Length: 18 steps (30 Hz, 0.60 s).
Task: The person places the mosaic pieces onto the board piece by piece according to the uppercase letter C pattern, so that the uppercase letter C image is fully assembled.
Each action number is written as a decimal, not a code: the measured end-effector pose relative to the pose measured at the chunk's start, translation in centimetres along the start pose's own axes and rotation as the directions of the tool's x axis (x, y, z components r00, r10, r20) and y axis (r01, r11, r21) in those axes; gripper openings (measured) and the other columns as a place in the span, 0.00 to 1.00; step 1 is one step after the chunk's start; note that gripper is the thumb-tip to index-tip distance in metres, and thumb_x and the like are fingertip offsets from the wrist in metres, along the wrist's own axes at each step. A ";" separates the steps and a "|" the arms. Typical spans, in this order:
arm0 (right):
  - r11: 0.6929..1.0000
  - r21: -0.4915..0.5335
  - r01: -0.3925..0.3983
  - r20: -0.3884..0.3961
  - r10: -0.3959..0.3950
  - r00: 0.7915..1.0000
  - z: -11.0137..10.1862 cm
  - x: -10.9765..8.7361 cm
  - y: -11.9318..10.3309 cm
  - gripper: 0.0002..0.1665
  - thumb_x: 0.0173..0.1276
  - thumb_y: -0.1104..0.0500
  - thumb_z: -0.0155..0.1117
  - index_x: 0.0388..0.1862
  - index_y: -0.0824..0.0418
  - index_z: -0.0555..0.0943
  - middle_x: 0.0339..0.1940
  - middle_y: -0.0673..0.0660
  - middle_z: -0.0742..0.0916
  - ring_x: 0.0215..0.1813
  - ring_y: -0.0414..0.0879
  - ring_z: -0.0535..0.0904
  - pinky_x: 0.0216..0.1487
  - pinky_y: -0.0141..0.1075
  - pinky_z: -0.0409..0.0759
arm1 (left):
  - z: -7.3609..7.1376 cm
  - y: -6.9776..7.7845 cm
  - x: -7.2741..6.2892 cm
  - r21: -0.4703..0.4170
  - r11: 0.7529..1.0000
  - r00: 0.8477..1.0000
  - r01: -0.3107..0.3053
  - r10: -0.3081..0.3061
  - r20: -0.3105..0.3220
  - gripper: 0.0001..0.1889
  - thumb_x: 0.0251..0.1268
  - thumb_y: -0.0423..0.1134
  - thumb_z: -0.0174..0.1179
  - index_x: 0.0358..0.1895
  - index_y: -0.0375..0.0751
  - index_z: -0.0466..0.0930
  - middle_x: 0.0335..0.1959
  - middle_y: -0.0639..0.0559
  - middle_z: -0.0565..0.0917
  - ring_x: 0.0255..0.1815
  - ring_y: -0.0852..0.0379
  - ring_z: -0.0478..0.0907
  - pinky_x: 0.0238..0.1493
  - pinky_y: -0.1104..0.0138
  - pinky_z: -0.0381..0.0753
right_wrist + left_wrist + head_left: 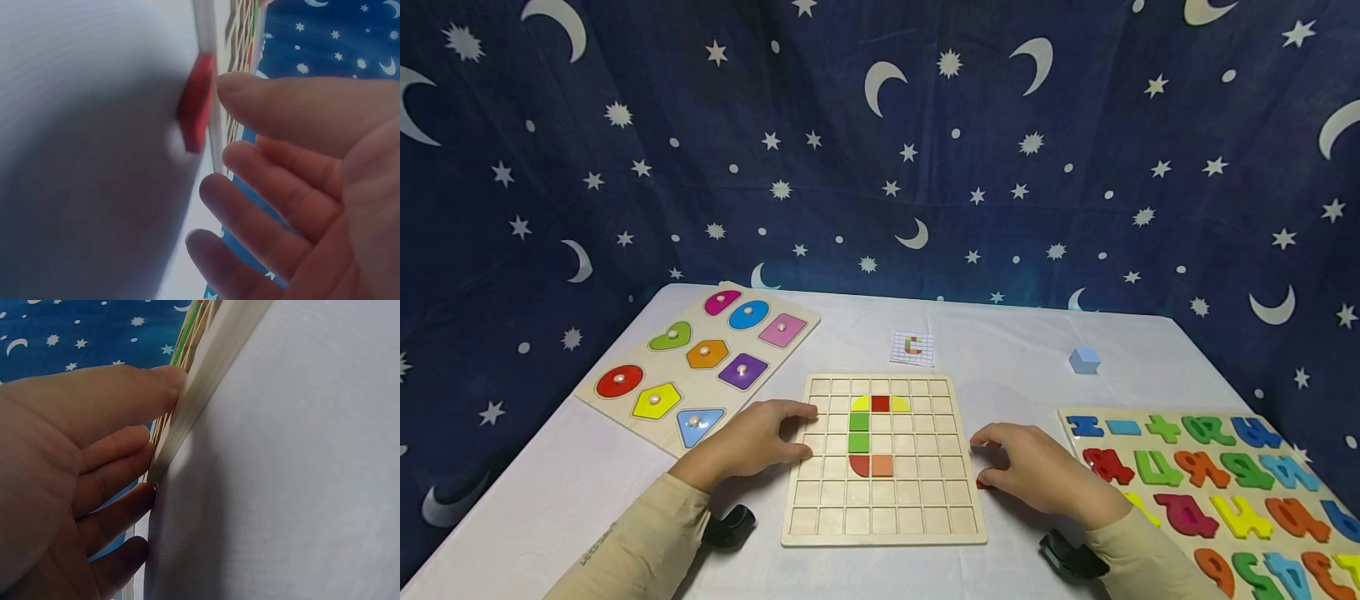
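Observation:
A wooden grid board (917,517) lies in the middle of the table. Yellow, red, green and orange pieces (859,433) form a C-like pattern in its cells. My left hand (758,442) touches the board's left edge; in the left wrist view its thumb (150,384) and fingertips lie against the rim, fingers extended. At the right edge, my right hand (1037,467) hovers with loosely bent, spread fingers. Beside its thumb tip a red piece (197,103) lies on the cloth, close against the board's side. Whether the thumb touches that piece is unclear.
A small pattern card (912,348) lies behind the board. To the left is a shape puzzle with knobs (696,383). A letter-and-number puzzle (1138,450) lies at the right, and a light-blue cube (1084,361) behind it. Starry dark-blue cloth (850,167) hangs behind the table.

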State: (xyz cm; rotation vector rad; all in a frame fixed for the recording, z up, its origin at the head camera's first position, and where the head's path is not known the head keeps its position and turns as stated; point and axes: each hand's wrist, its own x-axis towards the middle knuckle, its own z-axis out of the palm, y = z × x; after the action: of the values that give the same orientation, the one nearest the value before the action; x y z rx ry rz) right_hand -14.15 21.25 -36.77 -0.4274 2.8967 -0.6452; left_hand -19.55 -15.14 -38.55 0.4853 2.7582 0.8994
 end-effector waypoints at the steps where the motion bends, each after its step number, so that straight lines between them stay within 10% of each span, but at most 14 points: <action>1: 1.000 0.003 0.006 0.001 -0.006 1.000 0.0 -0.1 0.1 0.21 0.57 0.59 0.78 0.50 0.55 0.84 0.46 0.47 0.86 0.49 0.46 0.80 0.58 0.50 0.79 | 0.0 0.0 0.0 0.003 1.000 1.000 -0.005 0.005 0.001 0.28 0.55 0.37 0.75 0.61 0.42 0.81 0.61 0.47 0.80 0.67 0.44 0.72 0.69 0.50 0.68; 18: 0.999 0.008 -0.035 -0.012 0.035 0.999 0.6 0.1 0.0 0.16 0.60 0.66 0.73 0.47 0.55 0.84 0.41 0.44 0.85 0.42 0.41 0.77 0.54 0.45 0.81 | 0.0 0.0 0.0 0.004 1.000 1.000 0.003 -0.003 0.003 0.28 0.54 0.37 0.75 0.62 0.43 0.81 0.61 0.47 0.80 0.67 0.44 0.72 0.69 0.50 0.68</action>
State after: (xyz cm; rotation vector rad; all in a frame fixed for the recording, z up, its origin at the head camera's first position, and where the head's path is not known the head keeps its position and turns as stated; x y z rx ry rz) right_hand -14.13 20.98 -37.37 -0.3729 2.9047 -0.6564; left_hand -19.53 -15.17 -38.56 0.4824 2.7582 0.8916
